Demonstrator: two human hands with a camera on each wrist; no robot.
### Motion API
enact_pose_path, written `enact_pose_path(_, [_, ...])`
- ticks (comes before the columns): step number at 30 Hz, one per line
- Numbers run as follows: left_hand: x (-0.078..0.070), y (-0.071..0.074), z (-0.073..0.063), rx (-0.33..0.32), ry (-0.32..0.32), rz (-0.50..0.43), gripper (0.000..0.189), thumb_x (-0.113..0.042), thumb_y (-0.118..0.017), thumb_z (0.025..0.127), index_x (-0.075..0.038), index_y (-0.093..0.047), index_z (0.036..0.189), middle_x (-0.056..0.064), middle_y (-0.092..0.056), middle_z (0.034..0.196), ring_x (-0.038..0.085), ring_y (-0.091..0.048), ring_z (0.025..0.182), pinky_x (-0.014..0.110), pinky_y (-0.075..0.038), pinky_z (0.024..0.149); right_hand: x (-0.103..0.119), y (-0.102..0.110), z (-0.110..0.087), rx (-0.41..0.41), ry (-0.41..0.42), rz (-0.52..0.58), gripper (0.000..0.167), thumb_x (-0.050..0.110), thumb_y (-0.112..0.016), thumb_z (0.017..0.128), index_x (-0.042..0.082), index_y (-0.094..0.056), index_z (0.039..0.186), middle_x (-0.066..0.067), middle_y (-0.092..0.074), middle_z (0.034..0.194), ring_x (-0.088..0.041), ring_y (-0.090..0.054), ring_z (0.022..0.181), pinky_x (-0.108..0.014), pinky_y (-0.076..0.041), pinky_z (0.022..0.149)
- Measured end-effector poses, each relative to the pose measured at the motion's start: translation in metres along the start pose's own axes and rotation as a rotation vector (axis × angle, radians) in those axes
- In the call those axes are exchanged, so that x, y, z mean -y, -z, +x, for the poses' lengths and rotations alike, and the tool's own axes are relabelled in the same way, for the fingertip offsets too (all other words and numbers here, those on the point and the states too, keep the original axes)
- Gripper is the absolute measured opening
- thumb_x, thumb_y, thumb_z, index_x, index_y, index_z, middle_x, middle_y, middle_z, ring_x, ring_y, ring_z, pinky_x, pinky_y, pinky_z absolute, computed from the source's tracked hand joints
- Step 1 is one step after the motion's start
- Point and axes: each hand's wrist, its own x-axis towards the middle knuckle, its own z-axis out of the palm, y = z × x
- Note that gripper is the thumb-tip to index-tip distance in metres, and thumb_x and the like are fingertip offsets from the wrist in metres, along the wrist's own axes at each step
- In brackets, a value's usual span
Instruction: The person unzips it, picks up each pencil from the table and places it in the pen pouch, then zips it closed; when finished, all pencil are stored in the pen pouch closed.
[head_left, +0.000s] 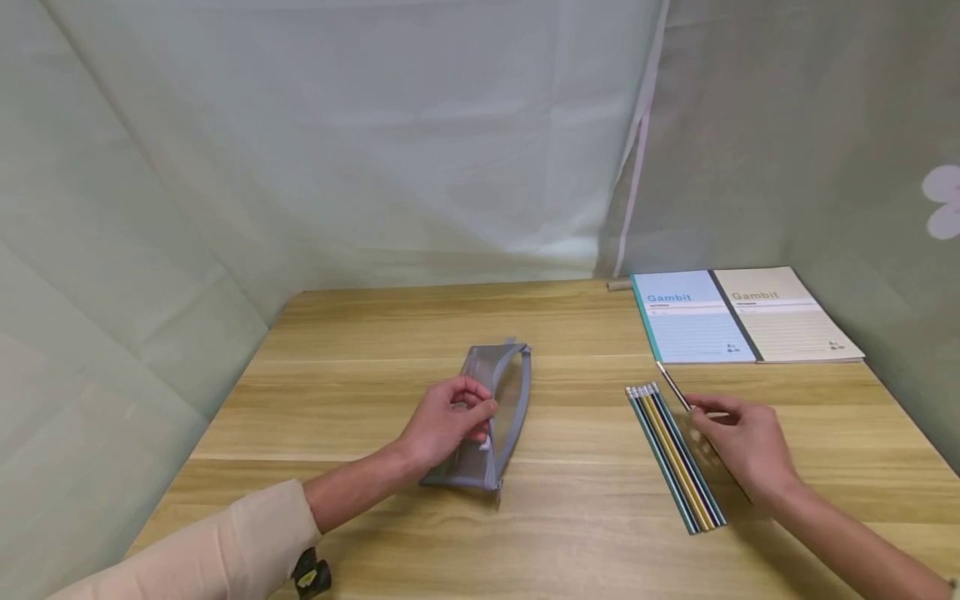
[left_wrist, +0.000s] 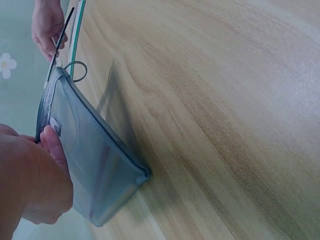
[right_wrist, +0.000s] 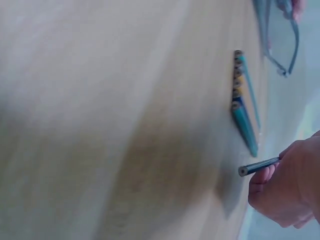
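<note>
My left hand [head_left: 450, 421] pinches the edge of a grey mesh pencil case [head_left: 468, 458], whose zipped mouth gapes toward the right. In the left wrist view the case [left_wrist: 100, 165] stands upright from the table, its see-through side facing the camera. Between thumb and fingers, my right hand [head_left: 742, 437] holds a dark pencil [head_left: 675, 385], lifted at a slant above the table. Its flat, unsharpened end [right_wrist: 243, 171] shows in the right wrist view. Just left of that hand several striped pencils [head_left: 675, 458] lie side by side in a row, green, yellow and dark blue.
Two notebooks, one blue [head_left: 693, 321] and one beige [head_left: 783, 317], lie together at the table's back right. A small brown object [head_left: 619, 285] sits beside them at the back edge. Pale cloth [head_left: 450, 142] hangs behind the wooden table [head_left: 360, 333] and along its sides.
</note>
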Motion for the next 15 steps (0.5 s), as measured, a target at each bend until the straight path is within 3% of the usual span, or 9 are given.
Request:
enact_pose_path(6, [0.000,0.000,0.000,-0.002,0.000,0.002,0.012,-0.003,-0.072,0.100,0.003,-0.066,0.108,0.012,-0.068,0.093,0.016,-0.069,0.073,0.030,-0.066,0.066,0.020,0.000,0.003,0.063,-0.067,0.058,0.041,0.022,-0.061,0.110,-0.001,-0.064,0.143,-0.024,-0.065,0.138,-0.006,-0.063,0.097,-0.018,-0.058,0.072])
enact_pose_path(11, [0.000,0.001,0.000,0.002,0.001,-0.004,0.013,-0.004,-0.073,0.100,0.003,-0.066,0.109,0.012,-0.068,0.093,0.016,-0.069,0.074,0.030,-0.066,0.067,0.036,-0.004,0.009,0.150,-0.169,0.217,0.049,0.028,-0.056,0.112,-0.001,-0.054,0.152,-0.023,-0.059,0.144,-0.010,-0.061,0.103,-0.016,-0.056,0.080])
enact_pose_path(15, [-0.001,0.001,-0.001,0.006,0.006,-0.006,0.014,-0.004,-0.073,0.099,0.003,-0.066,0.109,0.012,-0.068,0.094,0.016,-0.069,0.074,0.031,-0.066,0.068,0.049,-0.008,0.018,0.207,-0.198,0.353,0.051,0.025,-0.054,0.113,-0.004,-0.049,0.154,-0.017,-0.058,0.147,-0.005,-0.062,0.107,-0.016,-0.057,0.088])
